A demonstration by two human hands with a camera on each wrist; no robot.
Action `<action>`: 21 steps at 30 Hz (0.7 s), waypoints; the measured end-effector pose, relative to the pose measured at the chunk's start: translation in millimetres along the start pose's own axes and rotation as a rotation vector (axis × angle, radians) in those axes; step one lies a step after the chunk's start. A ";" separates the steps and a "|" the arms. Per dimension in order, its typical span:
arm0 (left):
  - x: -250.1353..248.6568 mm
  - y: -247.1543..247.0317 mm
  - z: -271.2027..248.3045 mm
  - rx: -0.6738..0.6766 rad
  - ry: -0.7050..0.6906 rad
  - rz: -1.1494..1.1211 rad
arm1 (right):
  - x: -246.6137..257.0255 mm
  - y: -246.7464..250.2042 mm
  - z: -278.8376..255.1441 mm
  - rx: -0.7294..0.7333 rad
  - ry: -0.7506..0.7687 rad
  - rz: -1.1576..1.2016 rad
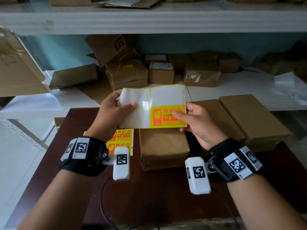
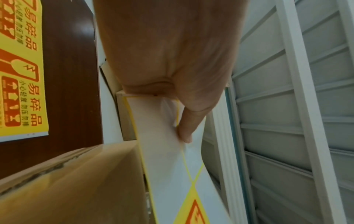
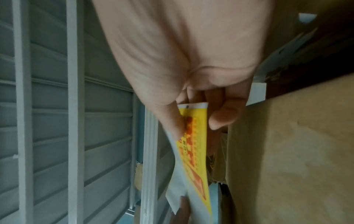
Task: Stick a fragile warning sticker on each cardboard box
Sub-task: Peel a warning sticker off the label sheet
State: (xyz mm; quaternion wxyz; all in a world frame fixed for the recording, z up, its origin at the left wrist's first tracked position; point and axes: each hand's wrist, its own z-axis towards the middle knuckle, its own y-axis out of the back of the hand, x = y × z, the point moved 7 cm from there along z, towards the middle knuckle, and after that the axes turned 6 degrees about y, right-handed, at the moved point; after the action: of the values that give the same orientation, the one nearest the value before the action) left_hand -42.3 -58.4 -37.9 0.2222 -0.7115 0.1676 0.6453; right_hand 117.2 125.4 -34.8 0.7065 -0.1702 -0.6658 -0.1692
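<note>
Both hands pinch the sticker sheet [image 1: 152,106] above the cardboard box [image 1: 163,146]: left hand [image 1: 114,110] thumb on the bare backing, right hand [image 1: 197,121] thumb on the last fragile sticker [image 1: 167,117].

Risk: sheet bows at left; peeling may curl the sticker onto itself or tear it.

Room: box top lies open beneath; spare sheet [image 1: 122,141] just left, two boxes [image 1: 240,117] close right.

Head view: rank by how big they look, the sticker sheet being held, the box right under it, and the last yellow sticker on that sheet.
1. sticker sheet, though nearer the camera
2. box, partly hidden
3. yellow sticker
</note>
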 end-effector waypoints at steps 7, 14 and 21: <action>9.0 5.4 2.1 -0.091 0.048 -0.029 | -11.0 18.7 2.7 -0.115 -0.020 -0.080; 10.1 -21.1 -9.8 0.138 0.236 -0.126 | -5.6 22.7 5.1 -0.224 -0.022 0.102; 13.3 -61.1 -28.3 0.305 0.253 -0.196 | 0.7 22.2 4.8 -0.226 0.024 0.132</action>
State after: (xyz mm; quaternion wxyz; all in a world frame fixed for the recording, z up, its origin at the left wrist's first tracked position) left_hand 15.2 -21.2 -43.1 0.3661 -0.7577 0.2199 0.4934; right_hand 123.4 147.3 -34.1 0.7003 -0.2902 -0.6213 -0.1984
